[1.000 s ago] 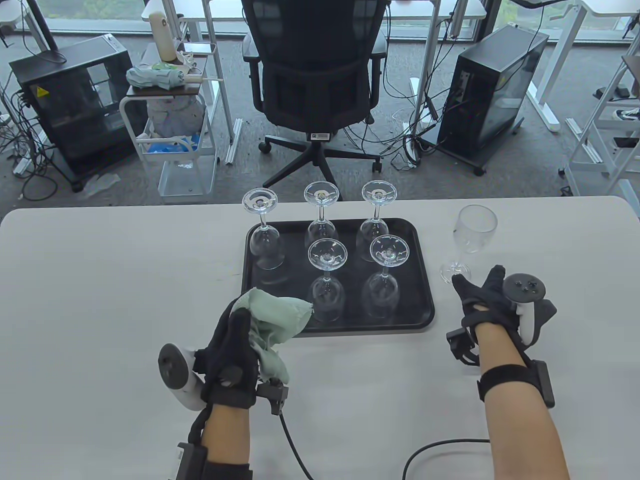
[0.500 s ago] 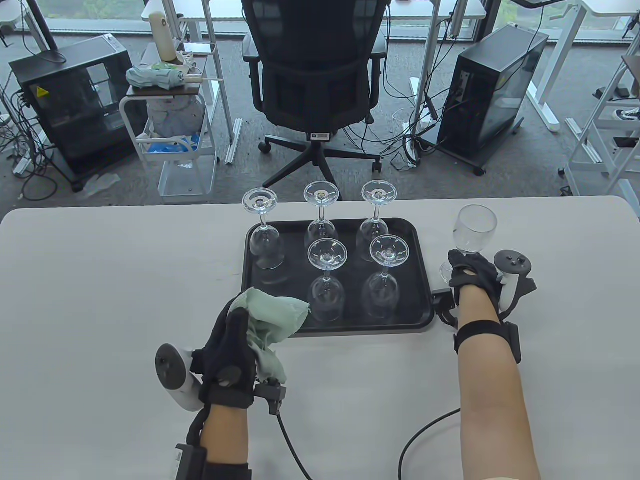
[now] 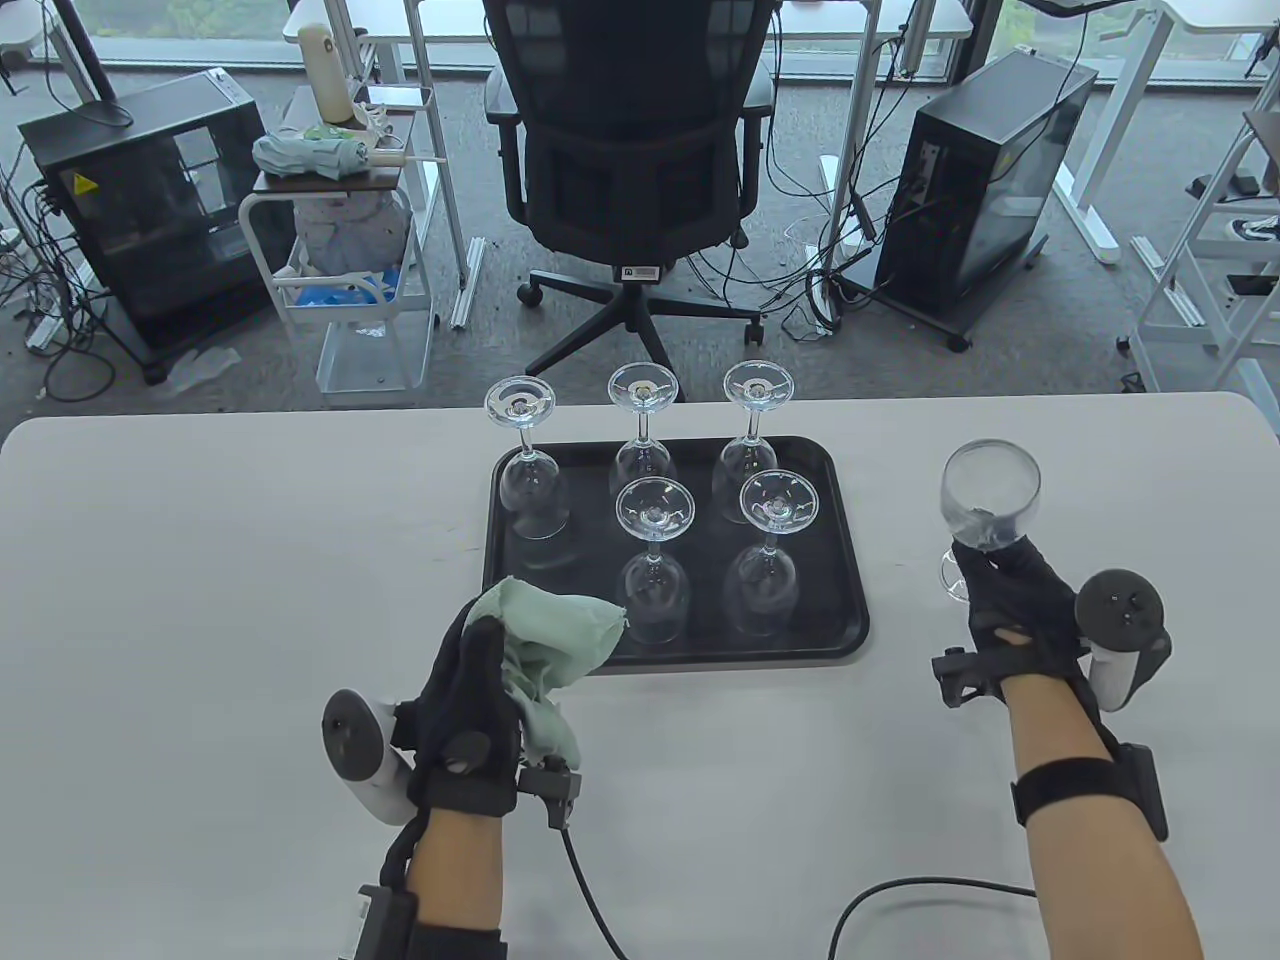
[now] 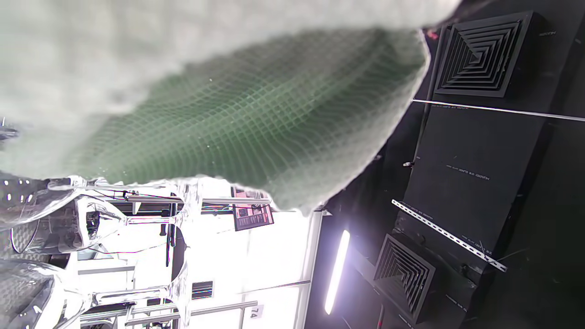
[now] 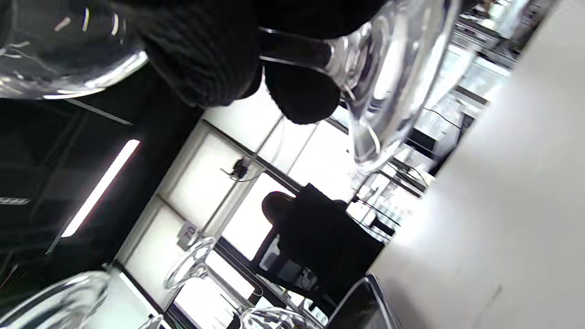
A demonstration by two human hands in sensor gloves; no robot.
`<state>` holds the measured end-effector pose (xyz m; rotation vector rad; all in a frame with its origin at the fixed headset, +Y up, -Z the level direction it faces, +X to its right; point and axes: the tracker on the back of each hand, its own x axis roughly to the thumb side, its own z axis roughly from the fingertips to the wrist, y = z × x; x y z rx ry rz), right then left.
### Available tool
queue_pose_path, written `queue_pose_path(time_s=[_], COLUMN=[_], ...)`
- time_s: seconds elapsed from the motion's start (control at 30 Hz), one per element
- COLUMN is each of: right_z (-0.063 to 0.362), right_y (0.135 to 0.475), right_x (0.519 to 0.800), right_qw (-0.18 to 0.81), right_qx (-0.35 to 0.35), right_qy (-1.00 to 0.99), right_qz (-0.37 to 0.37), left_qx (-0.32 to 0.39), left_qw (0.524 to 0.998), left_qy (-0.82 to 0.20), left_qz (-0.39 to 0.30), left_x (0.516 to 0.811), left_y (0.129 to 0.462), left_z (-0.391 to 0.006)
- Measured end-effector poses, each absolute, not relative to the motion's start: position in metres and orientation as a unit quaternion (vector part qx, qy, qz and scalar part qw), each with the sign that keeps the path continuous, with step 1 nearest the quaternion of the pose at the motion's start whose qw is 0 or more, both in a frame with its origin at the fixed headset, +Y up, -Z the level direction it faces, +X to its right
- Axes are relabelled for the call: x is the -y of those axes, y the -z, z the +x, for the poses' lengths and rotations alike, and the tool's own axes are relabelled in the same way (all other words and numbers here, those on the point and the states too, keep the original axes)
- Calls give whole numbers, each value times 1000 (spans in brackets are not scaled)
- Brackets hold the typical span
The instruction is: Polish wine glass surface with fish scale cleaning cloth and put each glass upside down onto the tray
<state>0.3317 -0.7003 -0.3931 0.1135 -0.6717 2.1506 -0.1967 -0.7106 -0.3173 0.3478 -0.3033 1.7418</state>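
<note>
Your right hand (image 3: 1010, 600) grips an upright wine glass (image 3: 990, 500) by its stem, right of the tray (image 3: 850, 620) holding five inverted glasses. Your left hand (image 3: 465, 700) clutches the green cloth (image 3: 545, 630) near the tray's front edge.

Soft daylight, faint shadows; wrist views blurred, windows blown out.

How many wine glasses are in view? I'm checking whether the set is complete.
6. Five stand upside down on the tray: back left, back middle, back right, front middle, front right. One upright glass is held by the right hand.
</note>
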Motion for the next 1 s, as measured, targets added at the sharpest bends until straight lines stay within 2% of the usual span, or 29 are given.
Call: queue_pose_path(time_s=[0.13, 0.23, 0.3, 0.53, 0.7, 0.8, 0.93, 1.0], right_z=[270, 220, 191, 134, 124, 121, 128, 141], right_y=[342, 312, 301, 290, 285, 280, 276, 277], right_x=[667, 662, 665, 667, 650, 646, 651, 653], right_qw=[153, 23, -1, 36, 82, 74, 75, 151], right_qx=[279, 259, 247, 243, 259, 268, 332, 354], right_qy=[-925, -934, -937, -943, -943, -944, -913, -879], right_qz=[209, 244, 249, 225, 190, 179, 222, 281], left_qx=[139, 147, 156, 199, 244, 256, 239, 223], left_qw=[626, 629, 632, 659, 683, 720, 740, 736], left_qy=[-752, -748, -743, -712, -679, -637, -611, -617], left_qz=[153, 154, 152, 137, 111, 105, 147, 169], left_x=[707, 703, 700, 690, 689, 691, 691, 692], left_y=[316, 313, 312, 304, 302, 300, 297, 297], left_z=[-192, -187, -183, -159, -140, -128, -127, -131])
